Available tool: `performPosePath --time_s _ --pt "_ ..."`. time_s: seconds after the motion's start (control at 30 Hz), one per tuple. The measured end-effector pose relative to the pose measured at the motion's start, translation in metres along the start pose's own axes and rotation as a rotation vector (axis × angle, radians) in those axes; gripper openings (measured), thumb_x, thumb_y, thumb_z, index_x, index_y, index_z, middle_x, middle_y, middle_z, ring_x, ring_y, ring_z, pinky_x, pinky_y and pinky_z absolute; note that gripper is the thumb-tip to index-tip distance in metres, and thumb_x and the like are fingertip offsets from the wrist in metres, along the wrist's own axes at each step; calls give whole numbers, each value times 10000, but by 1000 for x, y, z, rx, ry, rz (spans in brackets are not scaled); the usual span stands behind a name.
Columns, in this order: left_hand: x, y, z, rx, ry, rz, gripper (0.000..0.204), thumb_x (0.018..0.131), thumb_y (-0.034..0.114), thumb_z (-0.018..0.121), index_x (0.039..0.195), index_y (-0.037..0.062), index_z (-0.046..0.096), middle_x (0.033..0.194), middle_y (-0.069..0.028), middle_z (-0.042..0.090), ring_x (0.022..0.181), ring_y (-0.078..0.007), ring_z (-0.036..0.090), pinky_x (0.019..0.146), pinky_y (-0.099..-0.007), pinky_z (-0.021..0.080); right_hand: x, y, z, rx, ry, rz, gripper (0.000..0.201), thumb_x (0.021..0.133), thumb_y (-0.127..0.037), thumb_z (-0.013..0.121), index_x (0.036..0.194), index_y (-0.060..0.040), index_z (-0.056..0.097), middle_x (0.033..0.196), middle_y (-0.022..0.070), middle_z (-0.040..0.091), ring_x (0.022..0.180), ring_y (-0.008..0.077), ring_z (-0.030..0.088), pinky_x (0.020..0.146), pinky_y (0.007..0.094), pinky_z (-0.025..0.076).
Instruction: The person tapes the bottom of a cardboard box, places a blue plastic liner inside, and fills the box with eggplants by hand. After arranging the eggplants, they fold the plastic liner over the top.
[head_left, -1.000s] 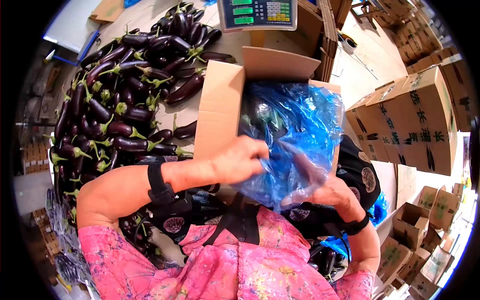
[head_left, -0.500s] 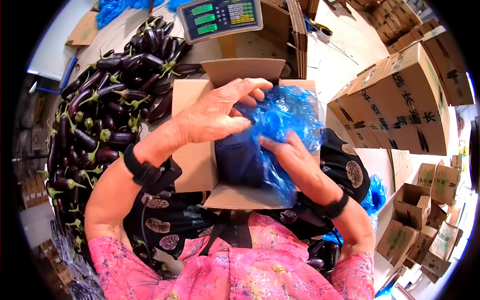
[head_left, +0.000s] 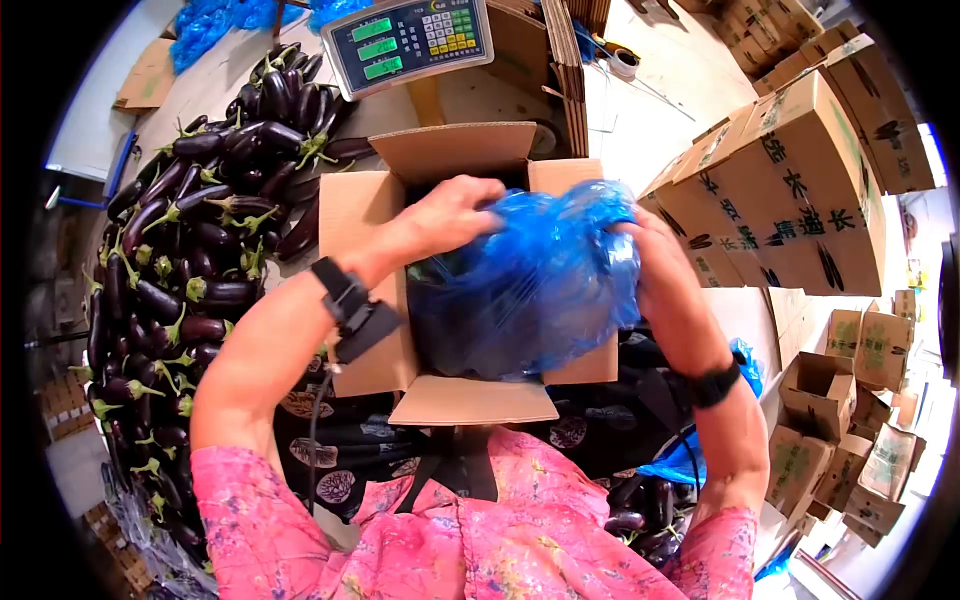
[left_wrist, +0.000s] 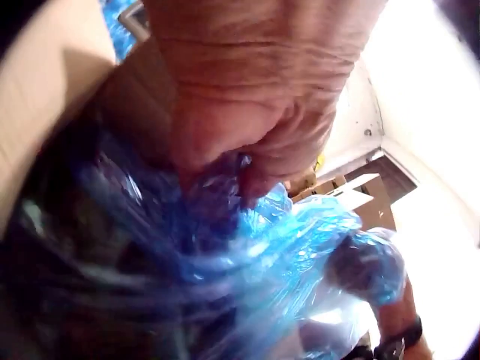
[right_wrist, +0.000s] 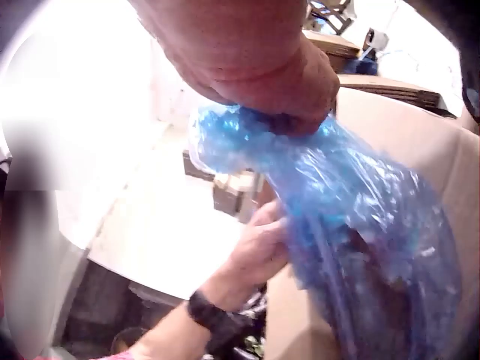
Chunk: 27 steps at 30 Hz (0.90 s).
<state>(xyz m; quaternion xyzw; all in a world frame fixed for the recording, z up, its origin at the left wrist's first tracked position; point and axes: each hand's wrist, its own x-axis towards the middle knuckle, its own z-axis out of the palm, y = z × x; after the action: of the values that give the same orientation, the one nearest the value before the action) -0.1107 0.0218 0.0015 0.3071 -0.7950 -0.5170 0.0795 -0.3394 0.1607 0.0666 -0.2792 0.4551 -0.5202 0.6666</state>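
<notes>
An upright cardboard box (head_left: 472, 398) with spread flaps stands before the person in the head view. A thin blue plastic bag (head_left: 545, 290) fills its opening, with dark shapes showing dimly through the film. At the bag's upper left edge, the left hand (head_left: 450, 218) pinches the film; in the left wrist view its thumb and fingers close on the gathered plastic (left_wrist: 225, 202). The right hand (head_left: 668, 275) grips the bag's right side and holds it bunched up, its curled fingers over the film in the right wrist view. The bag hides what is inside it.
A large heap of eggplants (head_left: 200, 240) covers the table's left part. Behind the box stands a scale display (head_left: 410, 42). Printed cartons (head_left: 790, 190) are stacked at the right, and smaller boxes (head_left: 820, 385) lie lower right. More eggplants (head_left: 650, 520) sit near the person's lap.
The hands have drawn apart, the right moving outward right with its part of the bag. The film is now spread across the box opening, and the front flap shows below it.
</notes>
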Motion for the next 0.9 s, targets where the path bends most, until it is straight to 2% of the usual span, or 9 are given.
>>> performPosePath --time_s 0.17,0.27,0.37,0.43,0.57,0.67,0.77,0.83,0.9 --pt "-78 -28 39 148 -120 232 187 728 86 611 904 23 600 801 -183 549 746 -332 569 696 -412 476 67 38 14 -146 79 -46 339 926 -138 465 1193 24 597 935 51 643 798 117 601 705 256 497" --pt "-89 -14 63 340 -32 232 186 681 46 626 850 -5 569 866 -223 581 861 -443 592 760 -517 497 118 77 -1 -769 -66 -431 162 749 7 563 911 3 572 851 194 598 823 351 574 715 392 470" --pt "-96 35 72 483 17 332 181 678 53 639 854 51 596 885 -154 588 860 -388 609 744 -487 510 148 107 5 -721 -31 -557 155 653 105 564 739 -7 500 749 252 527 771 465 515 658 484 409" --pt "-109 50 91 537 -123 359 163 711 74 625 873 63 616 914 -142 600 868 -354 622 719 -464 516 165 100 -7 -1278 -255 -826 205 649 109 595 814 -10 588 797 225 584 788 434 549 704 435 458" --pt "-71 15 99 570 -50 383 193 762 69 593 946 62 647 963 -170 604 866 -342 642 736 -471 536 163 113 47 -641 -315 -275 148 855 -191 583 827 -53 626 769 62 567 733 193 526 624 392 407" --pt "-40 -11 88 339 151 558 200 738 81 606 936 49 603 994 -162 591 907 -360 606 745 -409 498 122 73 112 -858 -628 -102 253 854 -234 595 1044 -143 735 905 40 642 856 192 593 657 358 430" --pt "-3 -11 42 733 189 210 261 753 206 670 981 80 678 1008 -181 676 973 -326 668 810 -480 533 119 123 162 -2018 638 318 394 747 -229 727 1119 -113 666 1105 113 639 1074 266 612 827 432 482" --pt "3 -30 24 597 254 74 278 779 207 665 1023 73 678 1050 -188 679 1002 -366 652 851 -486 522 58 44 136 -1475 -147 -661 345 772 -192 736 1041 -33 590 1042 179 624 986 348 620 773 471 490" --pt "1 -57 10 457 315 -54 296 805 207 661 1065 66 678 1092 -195 681 1031 -405 635 893 -491 511 55 33 104 -1206 -125 -627 366 790 -171 760 1074 -18 587 1021 184 631 914 343 637 759 453 513"
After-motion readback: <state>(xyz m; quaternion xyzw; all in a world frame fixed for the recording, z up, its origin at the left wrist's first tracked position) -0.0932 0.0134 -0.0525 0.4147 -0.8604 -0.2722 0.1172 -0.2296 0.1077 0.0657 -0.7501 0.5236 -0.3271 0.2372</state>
